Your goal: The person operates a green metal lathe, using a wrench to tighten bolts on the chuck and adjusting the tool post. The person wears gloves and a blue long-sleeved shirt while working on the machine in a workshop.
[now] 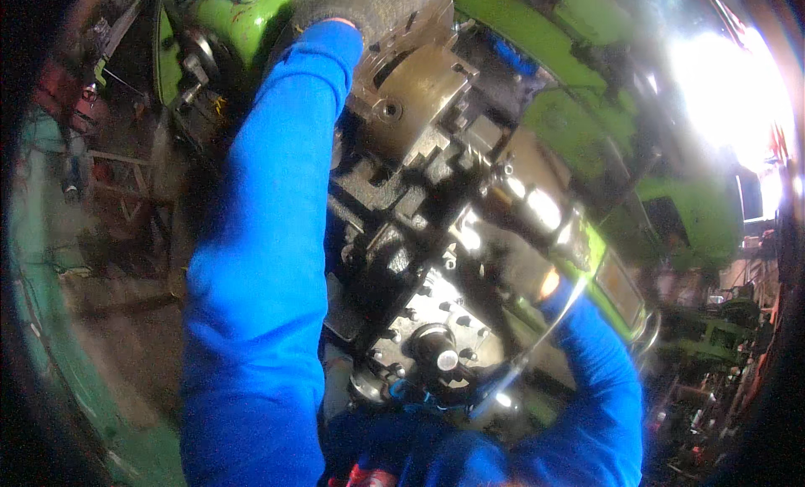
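My left arm, in a blue sleeve, reaches far forward to the metal chuck (419, 89) of a green lathe. My left hand (356, 5), in a dark glove, lies at the upper edge against or beside the chuck; its fingers do not show clearly. My right hand (524, 265), also gloved, is low on the right side of the machine, beside the carriage. Blur and shadow hide its fingers and whatever it touches. Between my arms sits a silver tool post (444, 319) with several bolts and a round central stud. A thin shiny rod (541, 340) slants past my right sleeve.
The green lathe body (570, 143) stretches along the far right. A bright light (729, 93) glares at the upper right. Cluttered shelves and parts (721, 344) stand at the right. On the left are a brown floor (113, 344) and a metal frame (122, 181).
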Demonstrator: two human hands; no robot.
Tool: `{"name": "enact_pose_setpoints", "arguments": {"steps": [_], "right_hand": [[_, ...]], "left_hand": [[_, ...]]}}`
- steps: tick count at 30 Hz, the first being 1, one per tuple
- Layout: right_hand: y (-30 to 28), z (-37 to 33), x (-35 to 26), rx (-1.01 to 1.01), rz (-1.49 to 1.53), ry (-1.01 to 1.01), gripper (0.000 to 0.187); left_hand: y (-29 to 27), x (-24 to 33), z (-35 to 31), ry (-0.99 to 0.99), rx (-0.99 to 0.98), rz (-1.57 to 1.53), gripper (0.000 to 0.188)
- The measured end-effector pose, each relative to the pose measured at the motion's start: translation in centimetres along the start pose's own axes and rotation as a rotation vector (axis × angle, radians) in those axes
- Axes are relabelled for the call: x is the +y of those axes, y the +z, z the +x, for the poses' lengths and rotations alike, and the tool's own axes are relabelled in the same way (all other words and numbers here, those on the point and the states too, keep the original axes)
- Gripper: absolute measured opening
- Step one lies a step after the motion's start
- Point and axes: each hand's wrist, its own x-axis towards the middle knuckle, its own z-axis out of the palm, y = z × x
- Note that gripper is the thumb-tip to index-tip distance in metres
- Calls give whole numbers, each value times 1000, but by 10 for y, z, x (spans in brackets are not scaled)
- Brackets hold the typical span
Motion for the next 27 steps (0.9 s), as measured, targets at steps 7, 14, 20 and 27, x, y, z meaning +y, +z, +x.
{"name": "enact_pose_setpoints", "arguments": {"steps": [7,14,20,27], "right_hand": [[-4,14,-25,-110,-691,146,48],[-19,20,-9,26,-1191,-252,51],[-11,27,-25,80,-1346,-267,41],[0,28,-60,38,-1313,30,29]], "left_hand": [[-8,-9,-3,36,-42,-62,69],[-17,-12,-6,23,-100,-144,62],[-15,-15,-3,-5,-125,-127,63],[1,-23,3,-6,19,-90,81]]}}
